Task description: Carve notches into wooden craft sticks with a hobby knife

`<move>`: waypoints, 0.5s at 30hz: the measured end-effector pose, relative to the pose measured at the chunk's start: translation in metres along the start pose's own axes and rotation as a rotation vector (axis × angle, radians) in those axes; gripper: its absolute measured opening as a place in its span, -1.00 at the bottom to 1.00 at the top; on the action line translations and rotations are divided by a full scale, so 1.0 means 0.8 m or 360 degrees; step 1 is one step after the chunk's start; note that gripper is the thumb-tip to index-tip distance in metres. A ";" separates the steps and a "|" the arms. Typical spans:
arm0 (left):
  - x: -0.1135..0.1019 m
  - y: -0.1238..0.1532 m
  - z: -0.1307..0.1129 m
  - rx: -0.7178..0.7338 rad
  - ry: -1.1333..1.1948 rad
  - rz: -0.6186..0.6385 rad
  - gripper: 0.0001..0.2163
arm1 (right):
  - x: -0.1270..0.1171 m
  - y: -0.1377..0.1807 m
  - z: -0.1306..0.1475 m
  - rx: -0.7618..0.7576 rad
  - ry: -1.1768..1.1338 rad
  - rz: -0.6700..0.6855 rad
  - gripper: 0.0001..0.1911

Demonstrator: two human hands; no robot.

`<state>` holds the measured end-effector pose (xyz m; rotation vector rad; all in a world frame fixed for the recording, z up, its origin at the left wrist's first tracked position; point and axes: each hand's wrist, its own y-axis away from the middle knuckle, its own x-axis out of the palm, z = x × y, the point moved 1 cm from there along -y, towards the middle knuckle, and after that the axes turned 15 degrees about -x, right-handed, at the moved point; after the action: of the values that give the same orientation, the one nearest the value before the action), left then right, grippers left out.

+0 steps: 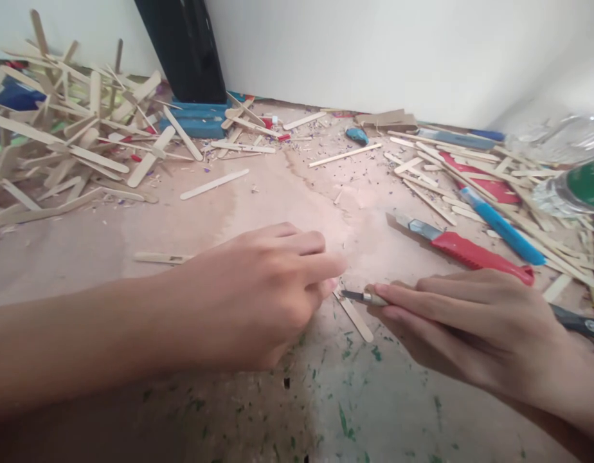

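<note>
My left hand is closed on a wooden craft stick, pinning it against the table; one rounded end sticks out to the lower right of the fingertips. My right hand grips a small craft knife with a pale handle. Its thin dark blade points left and meets the stick close to my left fingertips. Another craft stick with a small slot cut in it lies partly under my left wrist. A red utility knife rests just beyond my right hand.
A large heap of craft sticks fills the back left. A black upright post stands on a blue base. At the right are a blue pen-like tool, more sticks, dark-handled scissors and a clear bottle.
</note>
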<state>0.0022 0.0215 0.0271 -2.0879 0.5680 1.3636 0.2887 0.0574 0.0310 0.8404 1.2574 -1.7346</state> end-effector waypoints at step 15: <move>-0.002 0.003 0.004 0.0094 -0.0155 -0.0109 -0.73 | -0.008 -0.001 0.001 -0.0008 0.0012 0.0034 -0.84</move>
<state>-0.0022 0.0220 0.0271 -1.9642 0.4857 1.3841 0.2911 0.0582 0.0369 0.8553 1.2529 -1.7126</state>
